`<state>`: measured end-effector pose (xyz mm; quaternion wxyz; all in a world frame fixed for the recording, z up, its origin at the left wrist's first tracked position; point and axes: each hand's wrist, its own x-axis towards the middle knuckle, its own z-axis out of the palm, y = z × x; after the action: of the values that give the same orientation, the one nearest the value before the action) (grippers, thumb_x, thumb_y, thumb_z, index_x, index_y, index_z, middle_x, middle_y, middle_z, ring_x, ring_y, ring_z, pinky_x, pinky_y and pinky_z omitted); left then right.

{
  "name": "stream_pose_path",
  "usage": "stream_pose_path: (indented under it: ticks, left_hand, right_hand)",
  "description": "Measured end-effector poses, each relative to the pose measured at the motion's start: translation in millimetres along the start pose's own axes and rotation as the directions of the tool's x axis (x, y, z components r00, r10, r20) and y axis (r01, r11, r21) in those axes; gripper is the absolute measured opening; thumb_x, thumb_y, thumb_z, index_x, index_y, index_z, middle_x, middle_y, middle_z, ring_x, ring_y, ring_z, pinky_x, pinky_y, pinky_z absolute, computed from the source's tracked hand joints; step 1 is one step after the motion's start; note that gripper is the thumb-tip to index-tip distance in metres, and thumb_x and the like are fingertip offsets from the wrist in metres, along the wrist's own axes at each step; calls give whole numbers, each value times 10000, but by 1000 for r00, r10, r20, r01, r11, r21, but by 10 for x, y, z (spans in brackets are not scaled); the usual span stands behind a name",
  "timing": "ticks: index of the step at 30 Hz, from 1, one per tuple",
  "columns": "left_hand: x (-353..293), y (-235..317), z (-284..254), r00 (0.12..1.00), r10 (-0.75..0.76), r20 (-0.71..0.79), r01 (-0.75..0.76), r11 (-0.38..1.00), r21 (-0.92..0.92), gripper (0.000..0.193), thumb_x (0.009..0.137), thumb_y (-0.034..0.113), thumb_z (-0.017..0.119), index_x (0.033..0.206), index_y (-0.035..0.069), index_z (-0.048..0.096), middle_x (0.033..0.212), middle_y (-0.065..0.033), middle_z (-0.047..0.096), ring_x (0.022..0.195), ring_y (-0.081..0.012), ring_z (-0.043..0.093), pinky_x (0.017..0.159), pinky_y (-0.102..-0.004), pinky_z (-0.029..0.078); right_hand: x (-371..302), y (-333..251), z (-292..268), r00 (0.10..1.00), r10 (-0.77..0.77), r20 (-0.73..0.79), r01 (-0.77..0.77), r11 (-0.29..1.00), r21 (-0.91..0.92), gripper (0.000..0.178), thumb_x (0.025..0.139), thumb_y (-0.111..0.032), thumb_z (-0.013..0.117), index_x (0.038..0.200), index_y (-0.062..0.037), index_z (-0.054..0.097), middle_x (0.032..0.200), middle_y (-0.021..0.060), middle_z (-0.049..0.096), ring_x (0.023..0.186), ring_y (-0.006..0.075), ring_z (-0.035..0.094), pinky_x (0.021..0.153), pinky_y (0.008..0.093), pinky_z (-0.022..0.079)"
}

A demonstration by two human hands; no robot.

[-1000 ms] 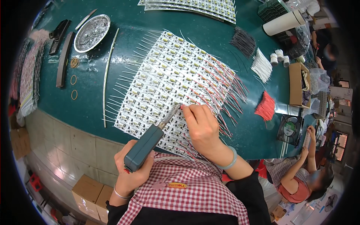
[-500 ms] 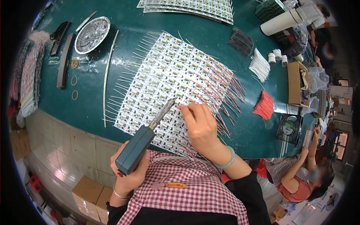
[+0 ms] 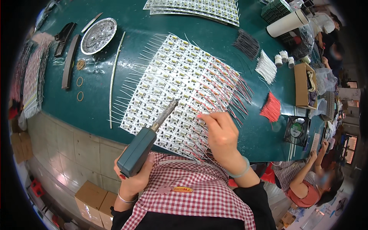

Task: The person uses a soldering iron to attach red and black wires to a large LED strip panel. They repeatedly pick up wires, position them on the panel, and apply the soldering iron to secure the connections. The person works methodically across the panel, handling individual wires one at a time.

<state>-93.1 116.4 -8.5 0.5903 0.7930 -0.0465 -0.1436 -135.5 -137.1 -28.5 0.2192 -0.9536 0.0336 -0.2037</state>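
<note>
My left hand (image 3: 135, 181) is closed round the dark green body of a soldering gun (image 3: 137, 152). Its metal tip points up and right, over a white panel of small circuit boards (image 3: 163, 82). My right hand (image 3: 224, 137) hovers over the panel's right part with thumb and forefinger pinched. Red shows at those fingertips, but what they hold is too small to make out. Red wires (image 3: 239, 90) stick out along the panel's right side, and pale wires line its left edge.
Bundles of black wires (image 3: 246, 44), white wires (image 3: 266, 67) and red wires (image 3: 270, 107) lie to the right. A metal bowl (image 3: 99, 36), a thin rod (image 3: 117, 76) and rubber bands (image 3: 79, 81) are left. More panels (image 3: 195, 11) stack behind. A small fan (image 3: 296, 131) stands right; co-workers sit beyond.
My right hand has moved right and slightly down, away from the soldering tip. The soldering gun has barely moved. The panel appears shifted slightly to the right in view.
</note>
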Motion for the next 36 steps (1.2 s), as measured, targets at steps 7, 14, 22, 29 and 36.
stream_pose_path:
  ticks: [7,14,22,29,36]
  left_hand:
    - [-14,-21,23,995,-52,-90,43,994,-103,162,785,10,765,925,-56,716,783,-97,723,646,-118,661,595,-264,521]
    - [-62,-40,-19,996,76,-53,-75,997,17,164,771,24,774,905,-46,713,768,-113,711,628,-179,682,592,-279,528]
    - [-46,-87,-40,992,130,-6,-130,992,6,173,778,23,768,929,-36,707,802,-90,686,649,-150,660,591,-263,513]
    - [-41,-62,-44,992,129,10,-129,991,18,170,791,13,760,945,-37,708,833,-87,684,677,-140,652,613,-257,515]
    - [-37,-28,-55,992,119,46,-119,993,10,207,802,8,756,991,-50,698,883,-101,690,750,-156,665,665,-267,525]
  right_hand:
    - [-31,-134,-413,994,78,-76,-78,997,-6,331,692,118,645,988,-16,712,826,90,609,741,253,590,618,345,488]
    - [98,-246,106,998,-34,-45,38,995,87,308,712,80,648,1010,12,685,843,91,578,747,245,562,627,341,481]
    - [55,-179,298,1000,-17,9,16,994,108,310,738,84,632,1044,37,658,902,119,568,809,269,557,668,354,491]
    - [72,-177,288,997,-52,58,51,999,13,306,750,53,634,1056,42,645,902,116,550,830,275,540,670,356,486]
    - [47,-164,295,998,-57,21,56,998,38,296,751,54,638,1046,45,655,875,100,553,803,261,535,658,351,474]
